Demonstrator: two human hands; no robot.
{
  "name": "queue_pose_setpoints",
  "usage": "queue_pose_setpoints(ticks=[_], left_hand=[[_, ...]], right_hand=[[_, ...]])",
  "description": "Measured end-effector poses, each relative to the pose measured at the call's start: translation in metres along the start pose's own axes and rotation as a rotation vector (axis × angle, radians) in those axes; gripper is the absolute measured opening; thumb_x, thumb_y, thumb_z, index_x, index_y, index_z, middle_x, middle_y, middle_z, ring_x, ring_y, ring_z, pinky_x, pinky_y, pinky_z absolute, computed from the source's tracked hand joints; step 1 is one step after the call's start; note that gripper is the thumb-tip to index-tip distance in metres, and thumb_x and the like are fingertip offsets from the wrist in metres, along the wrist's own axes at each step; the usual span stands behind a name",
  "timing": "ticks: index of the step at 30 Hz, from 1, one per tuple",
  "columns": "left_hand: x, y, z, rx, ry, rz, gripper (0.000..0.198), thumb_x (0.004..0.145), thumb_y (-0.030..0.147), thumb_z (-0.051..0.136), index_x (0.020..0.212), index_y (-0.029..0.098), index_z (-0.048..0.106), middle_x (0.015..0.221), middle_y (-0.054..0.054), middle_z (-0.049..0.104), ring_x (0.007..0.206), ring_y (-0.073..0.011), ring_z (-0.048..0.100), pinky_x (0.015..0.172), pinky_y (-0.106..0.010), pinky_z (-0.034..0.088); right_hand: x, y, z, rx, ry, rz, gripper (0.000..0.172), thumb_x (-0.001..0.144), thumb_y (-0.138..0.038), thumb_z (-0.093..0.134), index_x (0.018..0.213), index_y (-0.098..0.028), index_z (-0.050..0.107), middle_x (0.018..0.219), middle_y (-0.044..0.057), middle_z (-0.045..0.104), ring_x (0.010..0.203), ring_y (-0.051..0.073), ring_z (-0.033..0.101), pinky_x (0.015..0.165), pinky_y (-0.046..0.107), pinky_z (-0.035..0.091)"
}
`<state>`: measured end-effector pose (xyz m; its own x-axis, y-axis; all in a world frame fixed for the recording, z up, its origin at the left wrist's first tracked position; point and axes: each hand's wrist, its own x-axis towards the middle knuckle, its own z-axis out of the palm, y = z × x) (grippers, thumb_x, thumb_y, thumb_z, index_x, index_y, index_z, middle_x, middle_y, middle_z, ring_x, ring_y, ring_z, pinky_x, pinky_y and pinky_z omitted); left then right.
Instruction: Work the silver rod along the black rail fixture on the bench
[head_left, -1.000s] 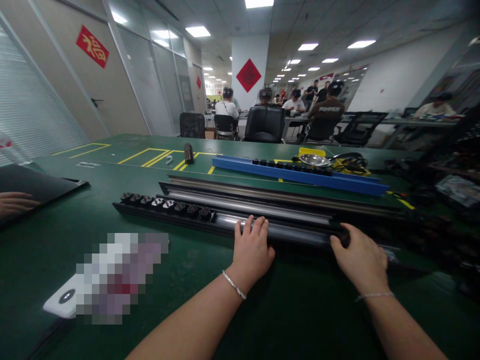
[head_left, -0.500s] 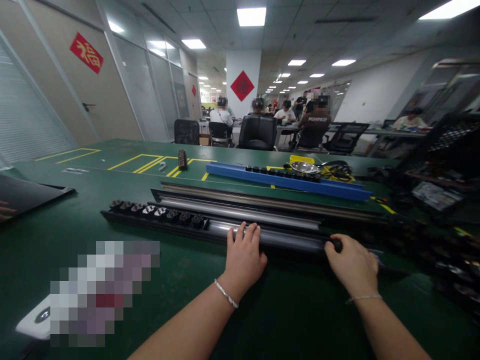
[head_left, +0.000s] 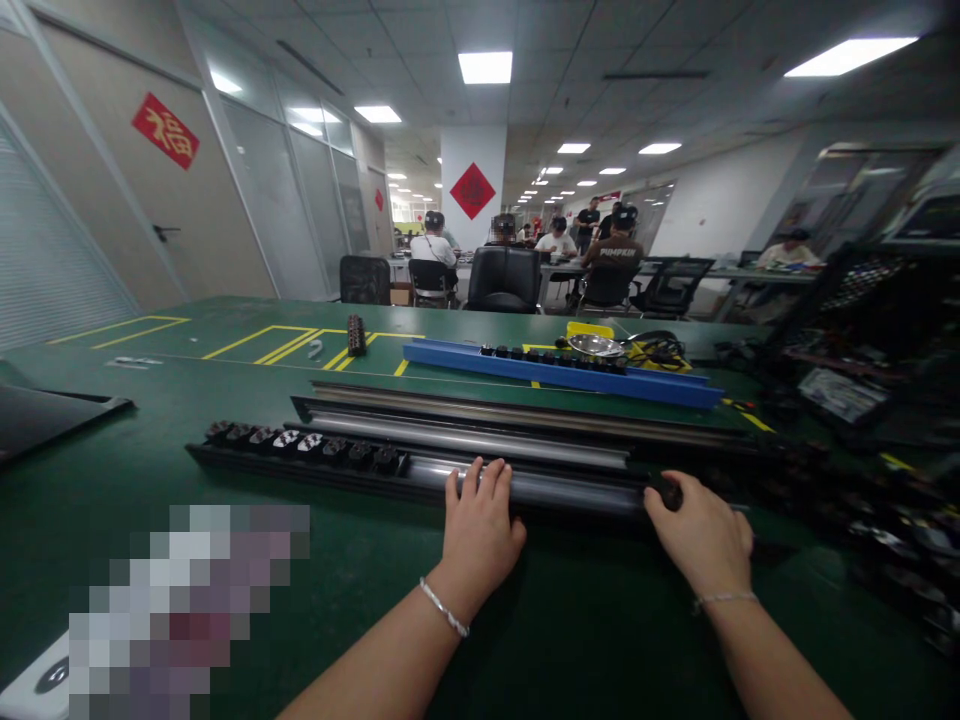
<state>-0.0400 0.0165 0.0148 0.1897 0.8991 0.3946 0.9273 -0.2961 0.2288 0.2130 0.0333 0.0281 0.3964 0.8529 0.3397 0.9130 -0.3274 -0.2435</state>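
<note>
A long black channel-shaped rail (head_left: 540, 483) with a shiny inside lies across the green table in front of me. At its left end sits a row of small dark blocks (head_left: 334, 452), two with pale tops. My left hand (head_left: 484, 520) lies over the rail's near wall, fingers inside the channel and thumb on the near side. At the right end, my right hand (head_left: 701, 525) pinches a small black block (head_left: 666, 490) between thumb and fingers, partly hidden by the hand.
Behind lie more black rails (head_left: 465, 430) and a blue channel (head_left: 450, 356) holding dark blocks. A metal bowl (head_left: 596, 345), yellow tray and cables stand farther back. Dark clutter (head_left: 862, 500) crowds the right. A blurred-out pale object (head_left: 34, 690) lies at lower left. Co-workers sit beyond the table.
The view has tilted and shifted slightly, so the table appears lower and farther left. Both hands keep nearly the same places on the rail and the block.
</note>
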Motion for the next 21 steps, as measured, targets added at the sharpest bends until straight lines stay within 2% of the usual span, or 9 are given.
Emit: queue_pose_setpoints(ticks=[21], left_hand=[[0.001,0.001,0.001,0.0,0.004,-0.014,0.056,0.077,0.035,0.05,0.131,0.022,0.041,0.136,-0.003,0.045,0.128,-0.0256,0.029,0.108,-0.05,0.015]], right_hand=[[0.009,0.019,-0.003,-0.038,-0.014,0.099,0.046,0.078,-0.044,0.038,0.113,-0.019,0.054,0.105,0.013,0.062,0.103,0.031,0.054,0.089,0.049,0.039]])
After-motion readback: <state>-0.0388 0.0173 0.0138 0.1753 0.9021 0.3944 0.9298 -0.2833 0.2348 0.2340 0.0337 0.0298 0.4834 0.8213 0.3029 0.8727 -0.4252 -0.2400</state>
